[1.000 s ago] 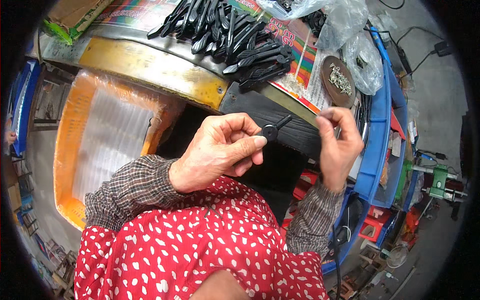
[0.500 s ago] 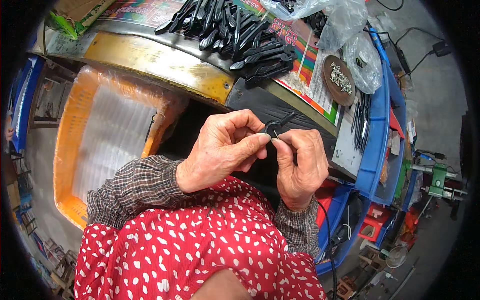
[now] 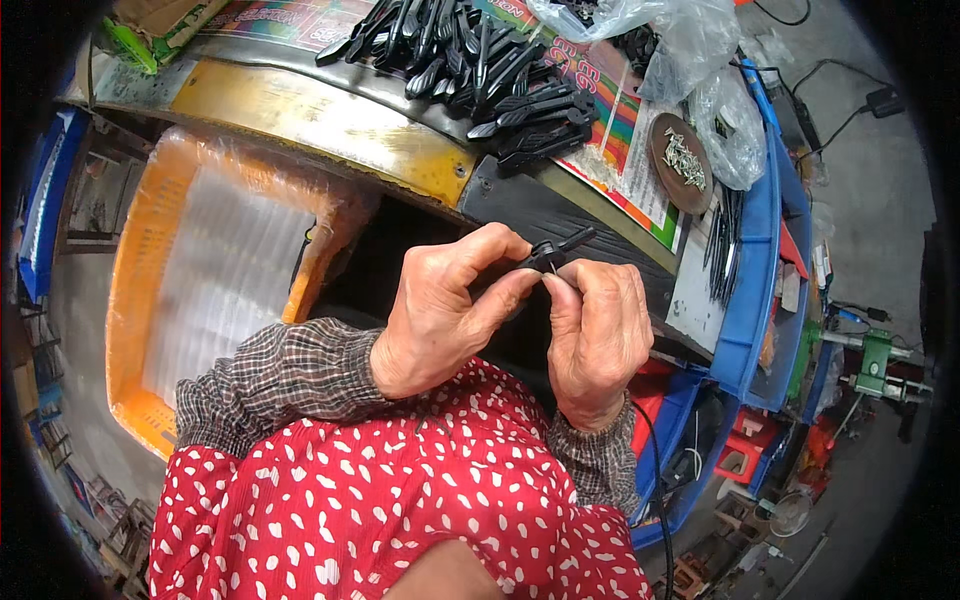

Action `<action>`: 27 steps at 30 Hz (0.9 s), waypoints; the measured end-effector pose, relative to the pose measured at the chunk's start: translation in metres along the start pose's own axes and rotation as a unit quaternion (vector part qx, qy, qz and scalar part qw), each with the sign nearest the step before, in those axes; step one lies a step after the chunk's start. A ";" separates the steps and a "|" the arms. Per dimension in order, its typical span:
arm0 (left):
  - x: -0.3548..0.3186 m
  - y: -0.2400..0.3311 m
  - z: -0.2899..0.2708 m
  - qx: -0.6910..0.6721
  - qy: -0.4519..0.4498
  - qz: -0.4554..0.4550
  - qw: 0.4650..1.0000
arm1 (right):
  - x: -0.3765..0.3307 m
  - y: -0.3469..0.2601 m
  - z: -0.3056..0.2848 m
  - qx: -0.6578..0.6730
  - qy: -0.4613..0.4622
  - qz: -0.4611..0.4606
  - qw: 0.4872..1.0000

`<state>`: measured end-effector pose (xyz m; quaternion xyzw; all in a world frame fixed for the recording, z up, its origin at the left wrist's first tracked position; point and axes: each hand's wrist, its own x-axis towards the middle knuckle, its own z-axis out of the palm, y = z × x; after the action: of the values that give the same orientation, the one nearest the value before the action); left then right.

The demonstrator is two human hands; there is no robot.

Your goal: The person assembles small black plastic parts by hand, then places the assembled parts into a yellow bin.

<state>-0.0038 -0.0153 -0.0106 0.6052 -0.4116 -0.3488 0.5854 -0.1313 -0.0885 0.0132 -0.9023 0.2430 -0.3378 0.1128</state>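
Note:
My left hand (image 3: 430,310) pinches a small black plastic part (image 3: 546,254) between thumb and forefinger, above the bench's front edge. A short black stem sticks out of the part toward the upper right. My right hand (image 3: 600,335) is closed against the part's lower side, thumb and forefinger together on what looks like a thin metal pin (image 3: 553,267); its tip is partly hidden. Farther back lies a heap of black plastic pieces (image 3: 470,70), long and flat-ended. Right of the heap, a round brown dish (image 3: 690,200) holds many small silvery metal pieces (image 3: 683,158).
An orange crate (image 3: 130,330) lined with clear plastic stands left, below the metal-edged bench (image 3: 320,115). Thin black strips (image 3: 722,245) lie near the blue trays (image 3: 750,330) at right. Clear plastic bags (image 3: 728,125) sit behind the dish. A black cable (image 3: 655,460) hangs beside my right forearm.
The black part has turned between my fingers, so its round opening no longer faces up as plainly. My left hand has shifted slightly right, its fingers more tucked in.

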 end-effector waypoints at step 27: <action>-0.001 0.004 -0.002 -0.238 -0.099 -0.165 0.952 | -0.007 -0.003 0.010 0.483 0.023 0.391 0.783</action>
<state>-0.0029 -0.0133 -0.0068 0.4704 -0.2675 -0.5866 0.6026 -0.1277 -0.0818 0.0033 -0.5494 0.3821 -0.3586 0.6508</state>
